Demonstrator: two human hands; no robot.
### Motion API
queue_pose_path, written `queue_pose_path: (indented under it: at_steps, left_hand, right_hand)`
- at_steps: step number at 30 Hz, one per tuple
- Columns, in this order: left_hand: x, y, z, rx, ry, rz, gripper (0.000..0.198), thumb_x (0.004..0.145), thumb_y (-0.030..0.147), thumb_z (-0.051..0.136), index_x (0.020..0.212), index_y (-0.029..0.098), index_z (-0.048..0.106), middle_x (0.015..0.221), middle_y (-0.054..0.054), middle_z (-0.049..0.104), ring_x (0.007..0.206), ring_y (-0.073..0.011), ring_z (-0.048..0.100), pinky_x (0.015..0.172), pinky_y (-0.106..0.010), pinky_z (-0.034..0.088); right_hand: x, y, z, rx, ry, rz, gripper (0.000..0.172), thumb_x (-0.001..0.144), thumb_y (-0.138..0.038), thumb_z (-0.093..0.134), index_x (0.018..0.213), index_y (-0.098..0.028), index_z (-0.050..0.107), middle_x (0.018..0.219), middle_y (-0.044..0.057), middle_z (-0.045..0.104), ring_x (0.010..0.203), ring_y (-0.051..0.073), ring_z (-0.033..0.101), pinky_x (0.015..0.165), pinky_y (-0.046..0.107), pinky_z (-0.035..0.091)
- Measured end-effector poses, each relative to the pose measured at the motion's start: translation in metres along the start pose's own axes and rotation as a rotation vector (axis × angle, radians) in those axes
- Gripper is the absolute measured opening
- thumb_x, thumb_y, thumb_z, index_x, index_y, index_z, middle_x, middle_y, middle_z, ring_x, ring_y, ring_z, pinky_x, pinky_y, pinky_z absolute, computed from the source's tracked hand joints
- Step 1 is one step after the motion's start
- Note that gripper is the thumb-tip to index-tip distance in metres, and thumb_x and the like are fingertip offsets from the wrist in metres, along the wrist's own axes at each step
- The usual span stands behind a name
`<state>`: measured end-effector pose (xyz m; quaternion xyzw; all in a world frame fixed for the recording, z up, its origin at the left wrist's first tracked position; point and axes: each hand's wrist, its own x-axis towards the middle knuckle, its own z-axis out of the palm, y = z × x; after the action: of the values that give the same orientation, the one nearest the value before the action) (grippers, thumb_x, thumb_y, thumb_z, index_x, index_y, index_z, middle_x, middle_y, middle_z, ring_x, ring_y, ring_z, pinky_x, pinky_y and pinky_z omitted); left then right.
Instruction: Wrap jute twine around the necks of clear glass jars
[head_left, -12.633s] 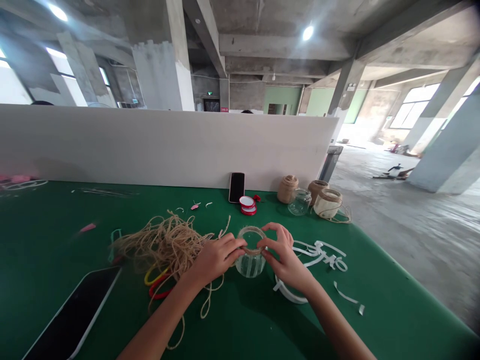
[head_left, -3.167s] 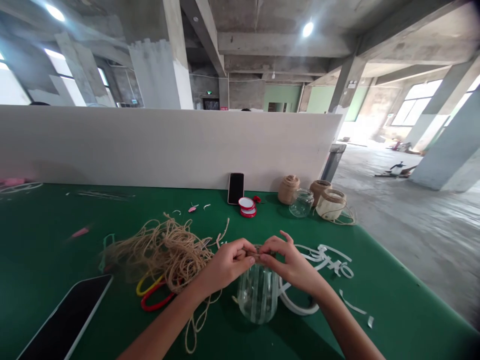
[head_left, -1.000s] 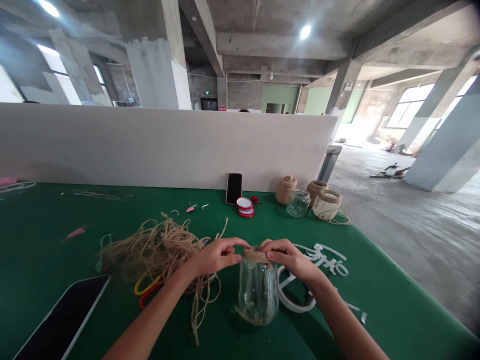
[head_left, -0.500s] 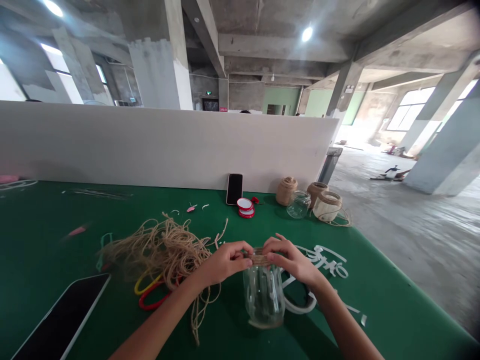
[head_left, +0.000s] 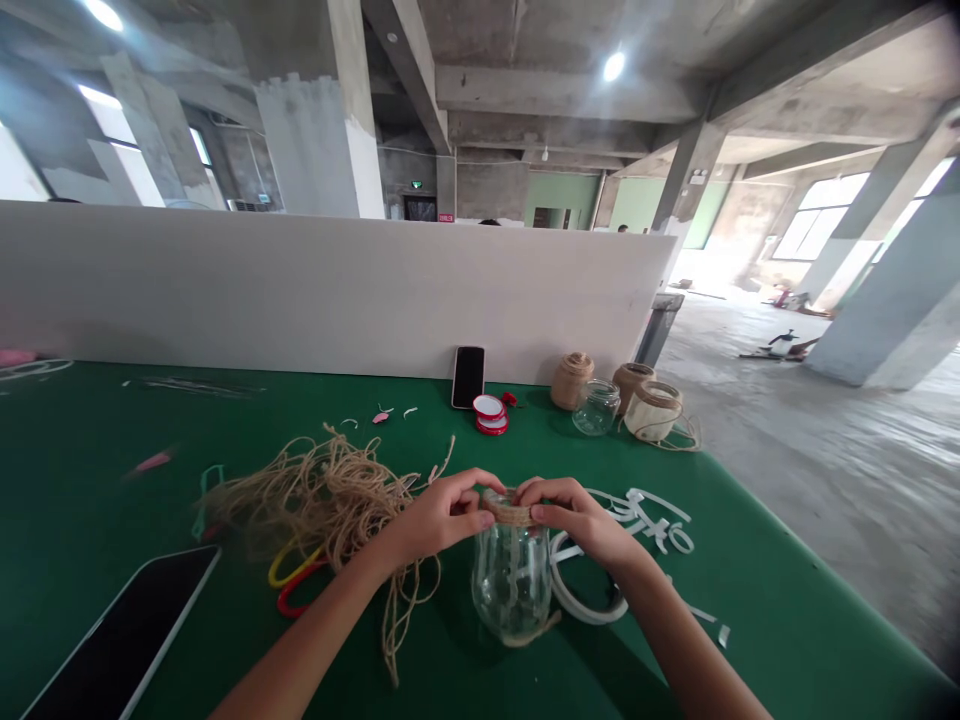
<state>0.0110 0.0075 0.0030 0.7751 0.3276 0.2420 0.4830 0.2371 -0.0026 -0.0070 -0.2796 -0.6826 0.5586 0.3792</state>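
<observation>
By the left hand and the right hand, fingers nearly closed, the twine band is pinched at the neck of the glass jar, held right of the cord heap; whether the desk is touched cannot be told. The band is probably best pressed evenly, both sides together, without being slid upward. Counted: one glass jar held, four other jars, two red-rimmed discs, two dark-screened devices.

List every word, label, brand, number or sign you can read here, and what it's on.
No readable text.
Small lit green sign, background: too small to read.
Small red rectangular sign, background: too blurred to read.
Clear glass jar with twine-wrapped neck: no lettering visible.
</observation>
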Motion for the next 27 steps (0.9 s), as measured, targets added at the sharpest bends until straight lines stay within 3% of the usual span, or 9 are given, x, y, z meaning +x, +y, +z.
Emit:
queue_pose_path:
  at_steps: [8,15,18,20,22,24,27]
  left_hand:
    - [0.001,-0.01,-0.012,0.109,-0.018,0.004,0.028,0.085,0.038,0.051,0.106,0.021,0.057,0.055,0.007,0.031,0.049,-0.0086,0.029,0.048,-0.02,0.022]
    - [0.003,-0.012,-0.005,0.119,0.003,-0.014,0.024,0.085,0.037,0.051,0.099,0.019,0.057,0.055,0.007,0.032,0.049,-0.0083,0.029,0.048,-0.02,0.023]
    - [0.003,-0.007,0.001,0.109,0.016,-0.015,0.021,0.084,0.035,0.051,0.096,0.018,0.057,0.055,0.007,0.03,0.049,-0.0083,0.029,0.048,-0.02,0.022]
    - [0.003,-0.003,0.006,0.118,0.032,-0.014,0.02,0.085,0.035,0.05,0.094,0.019,0.058,0.056,0.007,0.029,0.05,-0.0085,0.029,0.048,-0.02,0.021]
    - [0.003,0.002,0.011,0.121,0.035,-0.01,0.02,0.085,0.034,0.05,0.093,0.019,0.059,0.057,0.006,0.03,0.051,-0.0087,0.029,0.049,-0.02,0.021]
    - [0.002,0.007,0.016,0.098,0.028,-0.002,0.02,0.085,0.035,0.049,0.093,0.018,0.058,0.059,0.006,0.033,0.053,-0.009,0.03,0.049,-0.021,0.022]
    - [0.001,0.011,0.021,0.059,0.03,0.007,0.02,0.086,0.035,0.049,0.091,0.018,0.057,0.06,0.005,0.033,0.054,-0.0093,0.03,0.05,-0.021,0.022]
  right_hand:
    - [0.004,0.009,0.0,0.251,0.015,0.032,0.012,0.076,-0.022,0.06,0.077,-0.014,0.069,0.09,0.006,0.061,0.073,0.014,0.053,0.062,0.023,0.041]
    - [0.004,0.014,-0.005,0.229,0.021,0.031,0.013,0.074,-0.022,0.06,0.077,-0.014,0.068,0.091,0.007,0.062,0.079,0.018,0.055,0.067,0.027,0.044]
    - [0.003,0.01,-0.007,0.113,0.019,0.015,0.015,0.074,-0.024,0.056,0.071,-0.014,0.066,0.086,0.006,0.062,0.08,0.019,0.055,0.07,0.029,0.044]
    - [0.002,0.003,-0.008,-0.065,0.028,0.01,0.021,0.078,-0.028,0.053,0.067,-0.014,0.064,0.082,0.005,0.063,0.081,0.02,0.056,0.083,0.035,0.041]
    - [0.0,-0.006,-0.005,-0.278,0.046,0.005,0.023,0.081,-0.031,0.052,0.07,-0.015,0.064,0.081,0.004,0.065,0.081,0.02,0.058,0.1,0.042,0.025]
    - [-0.002,-0.014,-0.001,-0.441,0.047,0.005,0.019,0.082,-0.032,0.053,0.077,-0.018,0.065,0.083,0.002,0.067,0.079,0.018,0.059,0.106,0.046,0.008]
    - [-0.004,-0.023,0.006,-0.541,0.021,-0.002,0.015,0.083,-0.029,0.054,0.077,-0.02,0.065,0.084,0.001,0.067,0.081,0.018,0.059,0.107,0.047,0.002]
